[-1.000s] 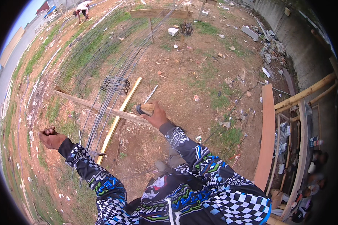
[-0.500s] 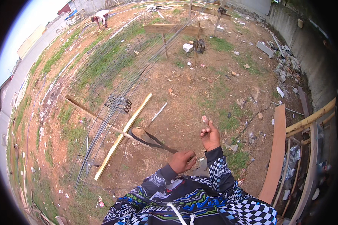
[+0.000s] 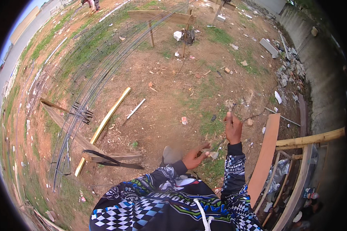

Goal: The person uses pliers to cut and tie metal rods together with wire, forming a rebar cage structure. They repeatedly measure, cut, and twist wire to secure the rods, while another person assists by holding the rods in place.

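My left hand (image 3: 195, 157) is in front of my body, low in the picture. Its index finger is stretched out, apart from the thumb, and no object shows in it. Farther right and higher, my right hand (image 3: 233, 130) is closed with the fingers curled and the thumb pressed near them; whether anything small is inside is hidden. Behind the hands lies bare soil with grass and a pale scrap (image 3: 213, 154) beside my left fingertips. To the left, a black strap (image 3: 117, 162) hangs over the end of a timber bench (image 3: 90, 141).
Long steel rods (image 3: 104, 71) with bent stirrups (image 3: 81, 112) rest across the bench. A yellowish timber (image 3: 104, 129) lies beside it. Right are a brown plank (image 3: 265, 158), a bamboo pole (image 3: 312, 138), rubble (image 3: 293, 65) and a concrete wall (image 3: 324, 69). A person (image 3: 91, 4) bends far off.
My view has shifted right and forward, so the rods and bench sit farther left. My left hand has stretched out its index finger; my right hand's fingers have closed up more.
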A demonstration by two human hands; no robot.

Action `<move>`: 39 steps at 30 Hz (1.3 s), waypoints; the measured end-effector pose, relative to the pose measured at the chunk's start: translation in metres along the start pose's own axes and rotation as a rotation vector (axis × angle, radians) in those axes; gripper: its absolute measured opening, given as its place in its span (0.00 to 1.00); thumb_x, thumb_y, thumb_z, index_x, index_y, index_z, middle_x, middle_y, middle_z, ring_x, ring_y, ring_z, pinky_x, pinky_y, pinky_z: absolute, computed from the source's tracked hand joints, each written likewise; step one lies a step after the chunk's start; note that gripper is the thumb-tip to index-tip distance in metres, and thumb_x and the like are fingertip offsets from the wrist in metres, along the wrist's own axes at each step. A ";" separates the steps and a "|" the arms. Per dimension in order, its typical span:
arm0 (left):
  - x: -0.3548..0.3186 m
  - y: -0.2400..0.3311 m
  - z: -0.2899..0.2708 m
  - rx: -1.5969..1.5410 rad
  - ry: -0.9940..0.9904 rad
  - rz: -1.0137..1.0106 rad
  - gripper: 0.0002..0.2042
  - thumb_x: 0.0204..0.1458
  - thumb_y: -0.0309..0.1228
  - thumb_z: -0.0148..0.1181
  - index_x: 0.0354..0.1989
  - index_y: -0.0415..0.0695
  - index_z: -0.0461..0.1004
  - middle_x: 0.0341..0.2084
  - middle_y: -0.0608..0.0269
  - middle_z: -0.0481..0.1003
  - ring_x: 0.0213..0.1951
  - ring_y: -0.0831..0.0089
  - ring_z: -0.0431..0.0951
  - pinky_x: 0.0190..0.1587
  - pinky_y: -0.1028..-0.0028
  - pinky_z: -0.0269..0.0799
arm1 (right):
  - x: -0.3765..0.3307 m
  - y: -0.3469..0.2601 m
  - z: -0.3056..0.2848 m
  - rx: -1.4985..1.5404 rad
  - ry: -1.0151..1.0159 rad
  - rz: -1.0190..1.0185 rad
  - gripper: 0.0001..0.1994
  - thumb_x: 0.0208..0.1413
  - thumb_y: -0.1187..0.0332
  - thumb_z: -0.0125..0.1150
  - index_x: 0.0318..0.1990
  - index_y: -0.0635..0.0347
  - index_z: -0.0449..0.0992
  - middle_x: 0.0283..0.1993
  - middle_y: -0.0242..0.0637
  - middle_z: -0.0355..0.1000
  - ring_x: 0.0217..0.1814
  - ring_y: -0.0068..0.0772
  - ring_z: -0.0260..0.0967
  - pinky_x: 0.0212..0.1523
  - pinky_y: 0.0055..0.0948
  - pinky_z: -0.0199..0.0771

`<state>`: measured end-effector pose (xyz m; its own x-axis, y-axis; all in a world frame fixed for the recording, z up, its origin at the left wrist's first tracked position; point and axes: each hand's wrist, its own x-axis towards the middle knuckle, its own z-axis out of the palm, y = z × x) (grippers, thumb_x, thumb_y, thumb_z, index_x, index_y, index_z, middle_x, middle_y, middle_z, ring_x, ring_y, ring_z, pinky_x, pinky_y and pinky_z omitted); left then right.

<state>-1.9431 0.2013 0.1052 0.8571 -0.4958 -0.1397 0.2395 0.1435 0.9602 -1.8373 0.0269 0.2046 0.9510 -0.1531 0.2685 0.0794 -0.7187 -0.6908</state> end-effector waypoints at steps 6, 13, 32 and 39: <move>0.170 0.025 -0.089 -0.145 0.454 0.184 0.21 0.63 0.36 0.52 0.59 0.35 0.67 0.49 0.55 0.75 0.45 0.71 0.77 0.48 0.73 0.73 | 0.068 0.045 0.120 0.237 -0.445 -0.012 0.23 0.66 0.55 0.45 0.26 0.65 0.73 0.20 0.43 0.68 0.23 0.37 0.68 0.27 0.34 0.64; 0.375 0.088 -0.157 -0.255 0.524 0.082 0.20 0.61 0.38 0.54 0.52 0.31 0.71 0.39 0.54 0.79 0.40 0.71 0.79 0.43 0.74 0.75 | 0.263 0.099 0.138 0.268 -0.590 0.116 0.26 0.66 0.52 0.43 0.27 0.65 0.76 0.20 0.39 0.69 0.25 0.32 0.69 0.28 0.32 0.65; 0.997 0.176 -0.232 -0.028 0.229 0.033 0.16 0.62 0.35 0.53 0.48 0.32 0.75 0.35 0.62 0.79 0.31 0.79 0.74 0.32 0.78 0.69 | 0.829 0.319 0.180 0.379 -0.227 0.115 0.21 0.66 0.54 0.46 0.33 0.62 0.77 0.16 0.32 0.61 0.20 0.24 0.63 0.23 0.30 0.61; 1.181 0.237 -0.280 -0.326 0.366 0.021 0.19 0.62 0.37 0.53 0.50 0.31 0.73 0.37 0.55 0.80 0.38 0.75 0.77 0.40 0.76 0.72 | 1.077 0.352 0.172 0.667 -1.003 0.445 0.26 0.66 0.51 0.44 0.28 0.64 0.78 0.14 0.28 0.64 0.14 0.18 0.59 0.17 0.21 0.56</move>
<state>-0.7467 -0.1104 0.1003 0.9534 -0.1649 -0.2528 0.3005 0.4403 0.8461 -0.7334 -0.2743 0.1348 0.7188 0.4927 -0.4905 -0.4451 -0.2158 -0.8691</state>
